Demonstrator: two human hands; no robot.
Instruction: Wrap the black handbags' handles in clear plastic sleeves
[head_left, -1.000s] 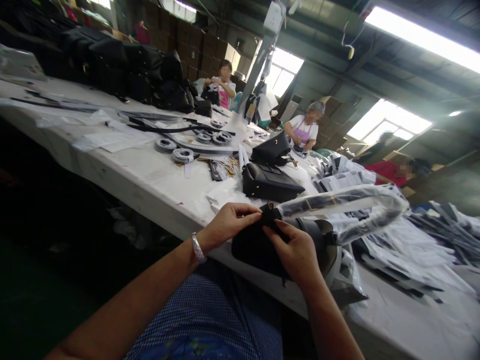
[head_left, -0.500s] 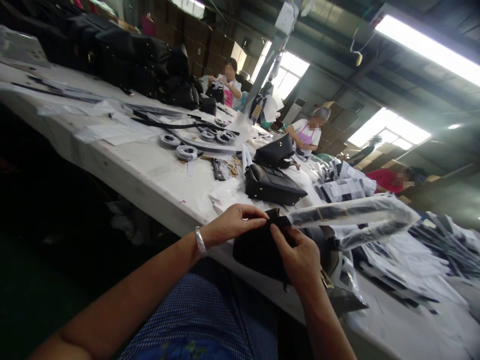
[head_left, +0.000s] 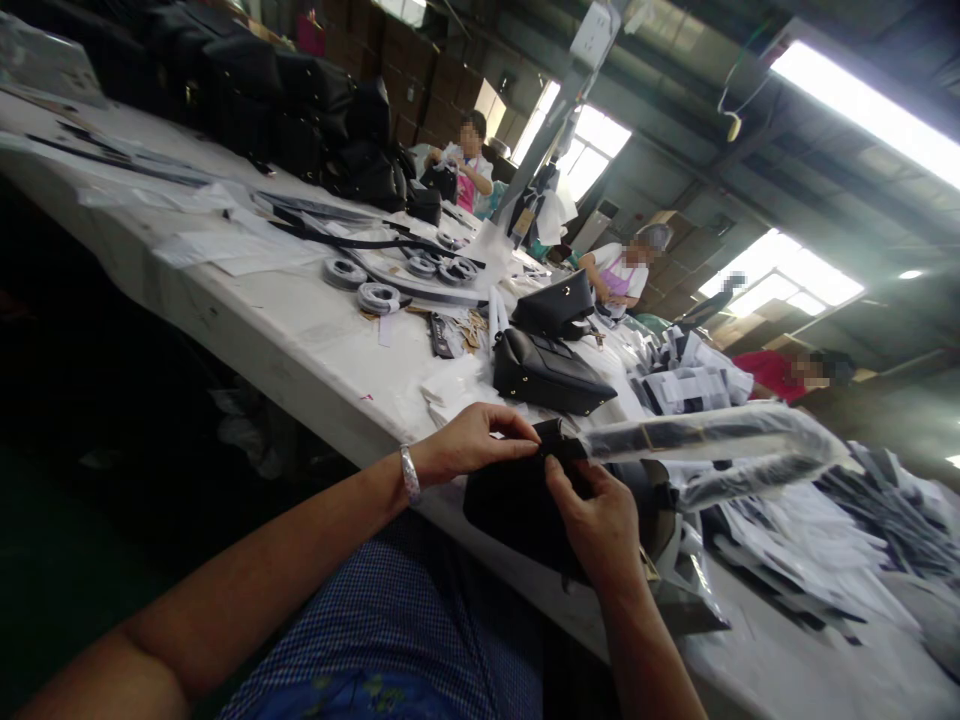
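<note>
A black handbag [head_left: 510, 505] lies at the table's near edge in front of me. Its handle [head_left: 720, 430], wrapped in clear plastic, reaches out to the right. My left hand [head_left: 480, 437] pinches the bag by the black strap end, thumb and fingertips close together. From the near side my right hand [head_left: 604, 515] grips the same spot, its thumb pressed on the black material just below the strap end. The fingertips of both hands nearly meet. Exactly what lies between them is too dark to make out.
Two black handbags [head_left: 551, 370] rest just beyond my hands. Coiled straps [head_left: 379, 297] and white paper [head_left: 240, 250] cover the table [head_left: 300, 365]. Many black bags [head_left: 247, 90] are heaped at the far left. Wrapped strips [head_left: 795, 530] pile up at right. Co-workers [head_left: 619, 270] work across the table.
The view has shifted slightly, so the background sits a little to the right and lower. Both hands keep their grip on the handbag, with only slight finger movement.
</note>
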